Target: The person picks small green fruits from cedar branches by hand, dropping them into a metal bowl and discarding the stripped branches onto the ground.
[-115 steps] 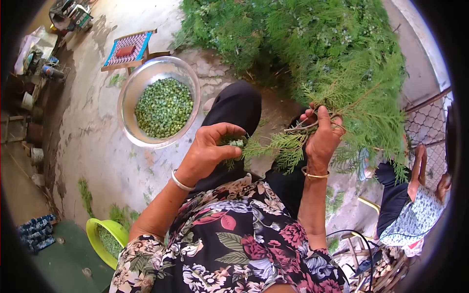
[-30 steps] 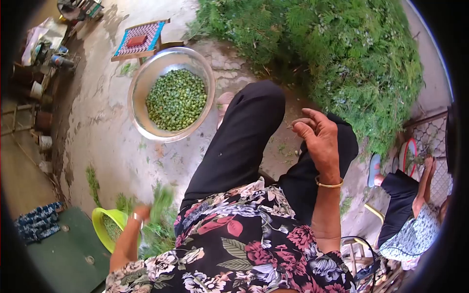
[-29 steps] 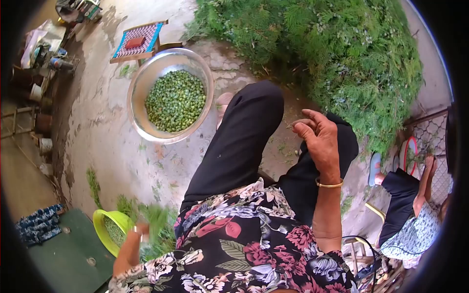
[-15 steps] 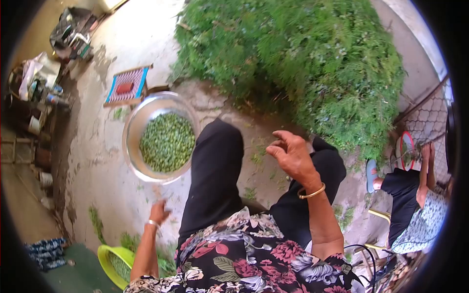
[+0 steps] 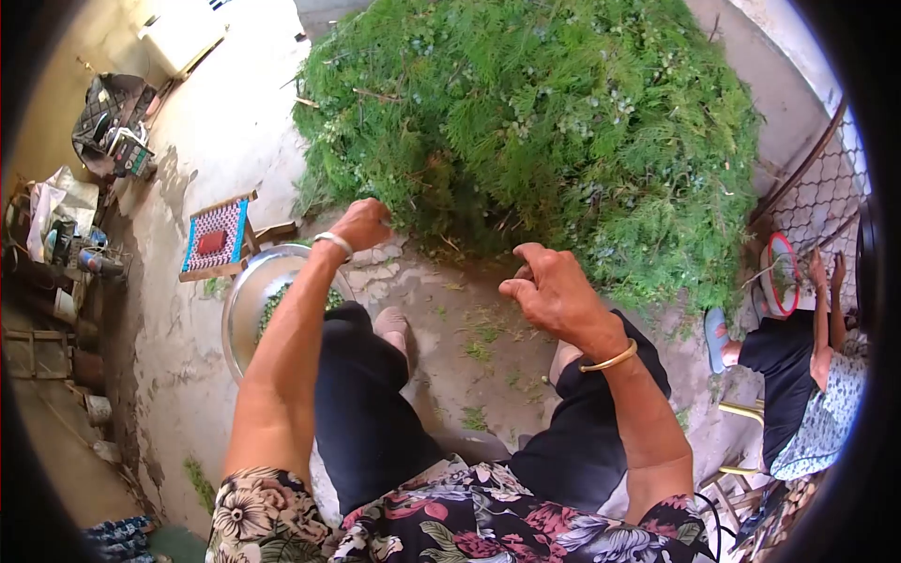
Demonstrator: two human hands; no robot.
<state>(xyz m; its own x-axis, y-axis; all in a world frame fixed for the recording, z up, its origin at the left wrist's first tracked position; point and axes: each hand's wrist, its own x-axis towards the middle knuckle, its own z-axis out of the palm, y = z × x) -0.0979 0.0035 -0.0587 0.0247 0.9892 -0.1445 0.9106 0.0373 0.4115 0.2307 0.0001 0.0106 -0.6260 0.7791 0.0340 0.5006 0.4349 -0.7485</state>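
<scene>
My left hand (image 5: 362,225), with a pale bangle at the wrist, reaches forward over the near left edge of a big heap of green conifer branches (image 5: 554,122). Its back faces me, and its fingertips are mostly hidden. My right hand (image 5: 556,293) wears a gold bangle and hovers above the ground in front of the heap. Its fingers are loosely bent, the thumb apart from the forefinger, with nothing visible between them. Small bluish berries dot the branches. A metal basin (image 5: 241,314) holding green berries (image 5: 272,308) stands beside my left knee, partly covered by my left forearm.
Behind the basin is a low woven stool (image 5: 221,242) with a red object on its seat. At right a person (image 5: 798,375) sits with both hands near a red-rimmed container (image 5: 781,274). Clutter (image 5: 70,235) lines the left wall. Green sprigs lie on the concrete floor.
My left hand has swung up and forward from low beside the basin to the edge of the heap. My right hand stays nearly in place. The view has shifted slightly.
</scene>
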